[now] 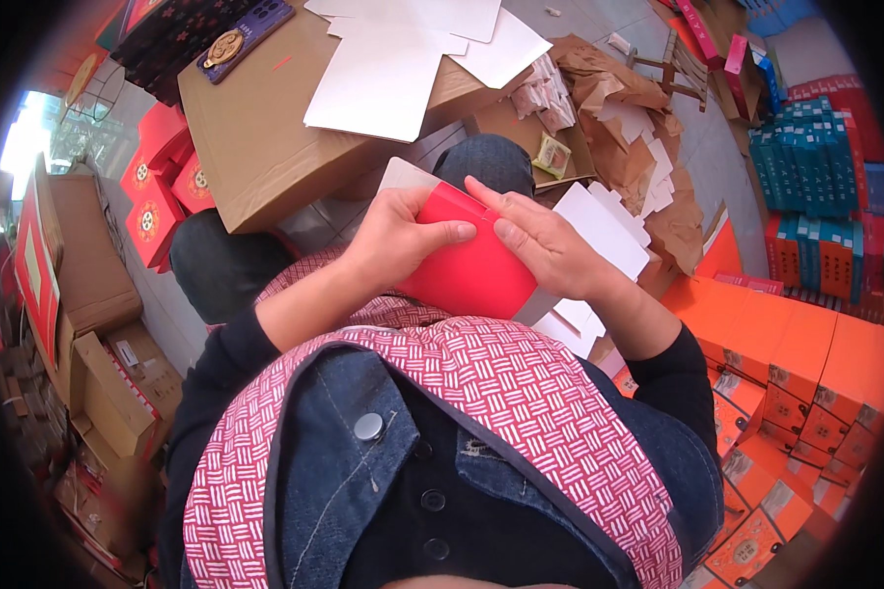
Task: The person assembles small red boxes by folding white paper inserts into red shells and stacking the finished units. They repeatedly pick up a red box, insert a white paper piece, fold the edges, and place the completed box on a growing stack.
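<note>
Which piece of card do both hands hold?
The red card, gripped by the left hand and the right hand; its colour sets it apart, and the white cards on the brown carton lie unheld.

I watch from one wide, round, head-worn camera. Looks down, bit forward. Very near: blue denim jacket (339,476) and red-and-white patterned cloth apron (570,412) fill bottom. Bare left hand (388,234) and bare right hand (550,253) sit near middle, little farther off. Big brown cardboard box (260,123) shows farther, near top. Stacked shiny orange boxes (791,344) bend at right edge.
</note>
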`<state>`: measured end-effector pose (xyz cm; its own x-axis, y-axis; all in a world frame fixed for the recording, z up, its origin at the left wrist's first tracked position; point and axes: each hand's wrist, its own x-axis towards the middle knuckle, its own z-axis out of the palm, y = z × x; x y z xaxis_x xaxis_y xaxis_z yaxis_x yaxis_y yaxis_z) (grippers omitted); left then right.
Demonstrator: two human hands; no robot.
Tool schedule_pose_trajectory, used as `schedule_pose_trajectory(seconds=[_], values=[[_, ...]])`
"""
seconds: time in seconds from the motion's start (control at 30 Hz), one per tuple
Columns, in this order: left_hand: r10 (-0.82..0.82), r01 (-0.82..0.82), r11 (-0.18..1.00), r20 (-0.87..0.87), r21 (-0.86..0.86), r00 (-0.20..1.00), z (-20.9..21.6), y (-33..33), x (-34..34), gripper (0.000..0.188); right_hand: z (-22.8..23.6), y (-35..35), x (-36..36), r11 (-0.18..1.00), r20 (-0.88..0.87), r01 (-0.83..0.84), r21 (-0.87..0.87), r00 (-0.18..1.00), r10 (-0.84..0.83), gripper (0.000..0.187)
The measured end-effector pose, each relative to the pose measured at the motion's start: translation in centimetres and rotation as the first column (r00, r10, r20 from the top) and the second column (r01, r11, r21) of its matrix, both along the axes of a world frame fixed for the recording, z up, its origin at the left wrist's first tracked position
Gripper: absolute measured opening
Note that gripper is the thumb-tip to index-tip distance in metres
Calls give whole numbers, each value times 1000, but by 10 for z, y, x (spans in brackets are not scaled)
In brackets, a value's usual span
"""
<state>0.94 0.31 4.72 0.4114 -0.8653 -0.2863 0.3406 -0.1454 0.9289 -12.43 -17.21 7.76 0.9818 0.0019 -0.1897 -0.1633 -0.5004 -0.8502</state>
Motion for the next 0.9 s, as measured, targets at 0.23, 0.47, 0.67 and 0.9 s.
schedule_pose_trajectory(seconds=[0.23,0.47,0.67,0.9], values=[[52,-58,998,-189,-23,981,-3,-3,1,20,2,-7,-13,994,36,-32,101,999,28,49],[39,-44,999,-175,-23,984,-3,-5,-1,17,8,-15,-22,979,35,-85,185,996,80,49],[21,-35,996,-161,-84,987,-7,-6,-1,15,9,-14,-27,967,-31,-74,243,996,84,49],[19,-34,996,-160,-88,987,-12,-9,-3,13,1,-13,-31,958,-12,-83,274,996,89,50]])
